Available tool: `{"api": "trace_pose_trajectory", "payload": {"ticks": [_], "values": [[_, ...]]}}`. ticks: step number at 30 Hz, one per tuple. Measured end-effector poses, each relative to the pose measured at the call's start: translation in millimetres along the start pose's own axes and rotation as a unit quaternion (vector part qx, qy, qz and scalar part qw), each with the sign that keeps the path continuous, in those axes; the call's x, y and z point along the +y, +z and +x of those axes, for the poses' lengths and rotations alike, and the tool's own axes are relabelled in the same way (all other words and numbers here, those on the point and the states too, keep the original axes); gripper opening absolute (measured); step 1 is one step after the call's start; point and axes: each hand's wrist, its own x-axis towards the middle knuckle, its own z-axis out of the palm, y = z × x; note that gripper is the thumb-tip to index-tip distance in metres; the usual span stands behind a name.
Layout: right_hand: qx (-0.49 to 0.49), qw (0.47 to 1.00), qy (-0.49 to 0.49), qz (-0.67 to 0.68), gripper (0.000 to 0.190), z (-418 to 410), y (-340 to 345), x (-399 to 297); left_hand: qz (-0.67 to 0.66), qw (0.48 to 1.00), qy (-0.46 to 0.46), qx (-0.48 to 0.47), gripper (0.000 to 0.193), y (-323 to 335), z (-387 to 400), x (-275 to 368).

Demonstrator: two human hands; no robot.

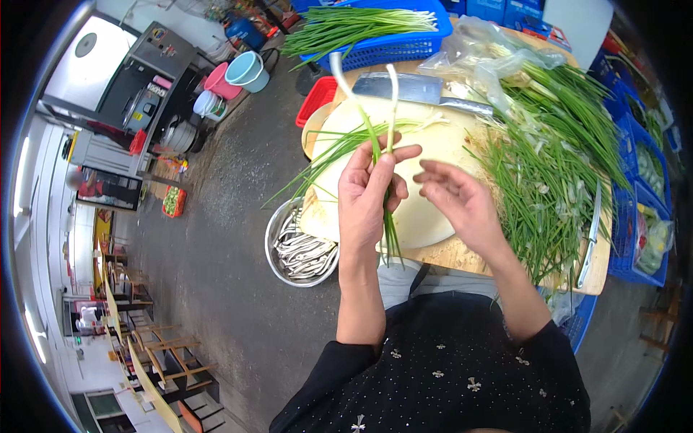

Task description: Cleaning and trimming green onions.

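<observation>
My left hand point(371, 189) holds a couple of green onions point(393, 103) between thumb and fingers, their white ends pointing away from me. Just to its right, my right hand point(460, 200) hovers with bent fingers apart and nothing in it. Beneath both hands lies a round white cutting board point(427, 216). A few more green onions point(346, 149) rest on the board's left part. Behind them lies a cleaver point(400, 87), its handle towards the right. A big heap of green onions, leaves and trimmings point(536, 200) covers the table's right side.
A blue basket point(373, 54) of green onions stands at the back, beside a red basket point(315, 100). A steel bowl point(270, 260) of dark-and-white strips is left of the table. A long knife point(591, 238) lies near the right edge of the wooden table point(590, 281). Blue crates point(622, 249) stand at right.
</observation>
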Motion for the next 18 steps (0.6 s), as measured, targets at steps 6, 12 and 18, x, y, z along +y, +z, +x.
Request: {"api": "trace_pose_trajectory", "payload": {"ticks": [6, 12, 18], "values": [[0.003, 0.997, -0.067, -0.024, 0.024, 25.2, -3.0, -35.4, 0.075, 0.995, -0.043, -0.044, 0.020, 8.5, -11.1, -4.2], [-0.017, 0.999, -0.034, 0.030, 0.015, 23.4, -9.4, -27.4, 0.121, 0.990, -0.041, -0.056, 0.015, 10.6, -16.4, -9.8], [0.032, 0.992, -0.018, 0.117, 0.018, 21.2, -11.6, -27.6, 0.175, 0.982, -0.036, -0.057, 0.014, 22.0, -19.3, -4.6]]}}
